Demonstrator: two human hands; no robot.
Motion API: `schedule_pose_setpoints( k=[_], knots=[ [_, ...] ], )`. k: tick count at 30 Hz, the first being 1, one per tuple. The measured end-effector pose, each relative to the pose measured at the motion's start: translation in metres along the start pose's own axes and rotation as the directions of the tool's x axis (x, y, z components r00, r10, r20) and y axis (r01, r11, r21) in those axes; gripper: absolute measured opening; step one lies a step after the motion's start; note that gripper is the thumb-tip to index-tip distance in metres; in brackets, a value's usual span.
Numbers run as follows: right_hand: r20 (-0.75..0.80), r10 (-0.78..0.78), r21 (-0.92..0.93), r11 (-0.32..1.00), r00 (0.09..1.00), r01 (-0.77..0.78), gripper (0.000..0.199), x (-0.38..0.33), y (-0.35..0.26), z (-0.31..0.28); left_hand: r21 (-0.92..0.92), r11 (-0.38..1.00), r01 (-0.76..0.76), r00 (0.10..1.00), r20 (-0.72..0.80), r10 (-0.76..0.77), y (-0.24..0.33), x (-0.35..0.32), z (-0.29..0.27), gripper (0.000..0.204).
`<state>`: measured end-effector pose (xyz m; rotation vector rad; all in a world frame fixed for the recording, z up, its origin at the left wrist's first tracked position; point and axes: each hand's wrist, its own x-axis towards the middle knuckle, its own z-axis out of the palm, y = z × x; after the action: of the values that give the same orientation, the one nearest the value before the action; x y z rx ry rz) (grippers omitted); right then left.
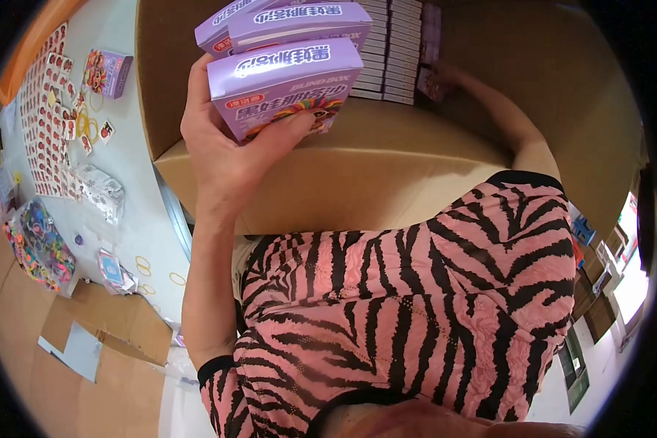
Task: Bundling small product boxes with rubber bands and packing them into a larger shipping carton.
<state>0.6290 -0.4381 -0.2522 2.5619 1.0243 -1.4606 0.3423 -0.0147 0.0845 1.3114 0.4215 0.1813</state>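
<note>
Left hand (pixel 223 139) clasped around a stack of purple boxes (pixel 288 62) — thumb across the front of the lowest one, held above the near edge of a big cardboard carton (pixel 387 168). Right hand (pixel 445 80) reaching deep into the carton, touching a small purple box (pixel 429 84) beside the packed rows (pixel 394 51); grip impossible to tell. Left of the left hand — a white table (pixel 135 212) with sticker sheets (pixel 47 109).

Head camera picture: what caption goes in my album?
Left hand holds purple boxes; right hand reaches into the cardboard carton.
</note>
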Motion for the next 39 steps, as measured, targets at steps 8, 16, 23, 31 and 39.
schedule_pose_setpoints(
  k=[8,16,23,31,39],
  knots=[
    [-0.164,0.279,0.305,0.927,0.946,-0.22,0.049,0.006,-0.009,0.036,-0.004,1.0,-0.004,1.0,-0.003,0.004,0.005,-0.003,0.005,0.072],
    [-0.314,0.267,0.021,0.961,0.911,-0.275,0.052,-0.022,-0.065,0.02,0.078,0.997,-0.024,1.0,0.004,0.024,0.0,-0.004,0.002,0.068],
    [-0.066,0.168,0.219,0.964,0.984,-0.15,0.041,-0.048,-0.123,0.003,-0.029,1.0,-0.006,1.0,-0.01,0.006,0.007,-0.004,0.011,0.071],
    [0.234,-0.026,0.499,0.861,0.972,-0.097,0.029,-0.061,-0.123,-0.03,-0.009,0.995,-0.1,0.995,0.02,0.101,0.007,-0.004,0.004,0.066],
    [0.394,-0.294,0.765,0.63,0.871,-0.133,0.022,-0.036,-0.08,-0.057,-0.021,0.999,-0.039,0.999,0.021,0.04,-0.002,-0.006,-0.001,0.053]
  ],
)
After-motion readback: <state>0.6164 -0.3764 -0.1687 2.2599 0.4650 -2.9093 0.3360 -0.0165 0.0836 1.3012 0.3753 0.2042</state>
